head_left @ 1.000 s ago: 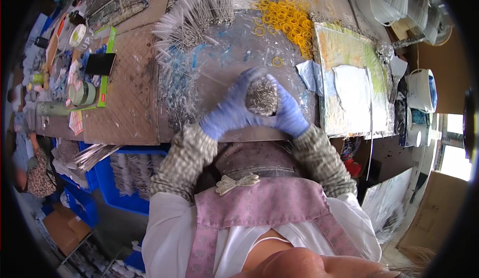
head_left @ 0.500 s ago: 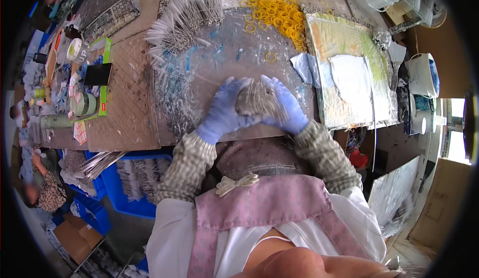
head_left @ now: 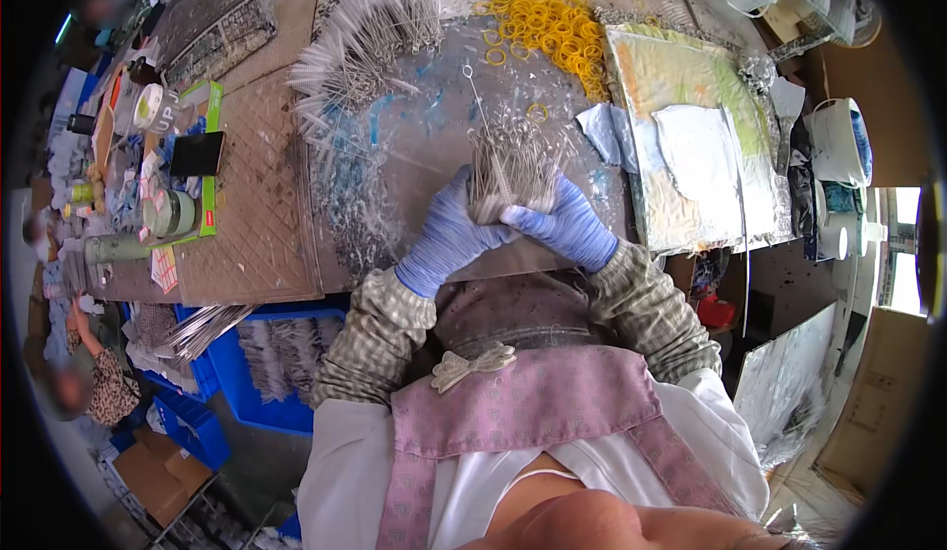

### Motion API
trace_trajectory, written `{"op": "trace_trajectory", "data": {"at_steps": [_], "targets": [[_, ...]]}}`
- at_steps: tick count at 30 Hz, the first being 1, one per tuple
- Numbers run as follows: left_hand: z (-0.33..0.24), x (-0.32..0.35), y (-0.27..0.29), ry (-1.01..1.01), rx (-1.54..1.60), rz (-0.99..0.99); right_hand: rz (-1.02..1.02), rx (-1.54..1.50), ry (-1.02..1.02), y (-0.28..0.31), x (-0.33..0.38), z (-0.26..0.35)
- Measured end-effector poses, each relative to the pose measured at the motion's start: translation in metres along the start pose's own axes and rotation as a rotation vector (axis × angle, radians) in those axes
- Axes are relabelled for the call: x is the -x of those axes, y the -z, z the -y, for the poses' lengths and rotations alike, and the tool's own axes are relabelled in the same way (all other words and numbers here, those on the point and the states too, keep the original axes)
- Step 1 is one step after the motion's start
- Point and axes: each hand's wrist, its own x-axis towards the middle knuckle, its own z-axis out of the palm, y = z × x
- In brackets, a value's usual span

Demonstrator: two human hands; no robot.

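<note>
Both hands wear blue-violet gloves and meet over the near part of the worktable. Between them stands a bundle of thin wire-handled brushes (head_left: pixel 515 170), looped wire ends pointing away from me. One wire with a loop sticks out well beyond the rest. My left hand (head_left: pixel 452 224) grips the bundle's left side, and my right hand (head_left: pixel 567 222) wraps its right side with the thumb across the near end. Further off to the left lies a loose heap of similar brushes (head_left: pixel 370 42) with white bristles. Yellow rubber bands (head_left: pixel 557 32) are piled beyond the bundle, and a single band (head_left: pixel 538 112) lies just behind it.
A paper-covered board (head_left: pixel 691 146) lies at the right of the paint-stained table (head_left: pixel 414 106). Cardboard (head_left: pixel 252 185) covers the left side, beside a green-edged tray (head_left: pixel 210 185) with jars. Below left, a blue bin (head_left: pixel 252 407) holds brushes. Another person (head_left: pixel 99 382) is at far left.
The brush bundle has turned more upright, its looped ends now pointing away from me. My hands have closed in around its near end, and one wire now juts out.
</note>
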Motion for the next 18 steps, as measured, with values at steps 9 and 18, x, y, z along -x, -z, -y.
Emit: {"op": "trace_trajectory", "data": {"at_steps": [9, 18], "targets": [[0.001, 0.002, 0.011, 0.270, 0.461, 0.059, -0.061, 0.121, -0.002, 0.000, -0.004, 0.003], [-0.004, 0.009, 0.019, 0.506, 0.648, 0.167, -0.166, -0.015, 0.088, -0.009, -0.015, -0.016]]}}
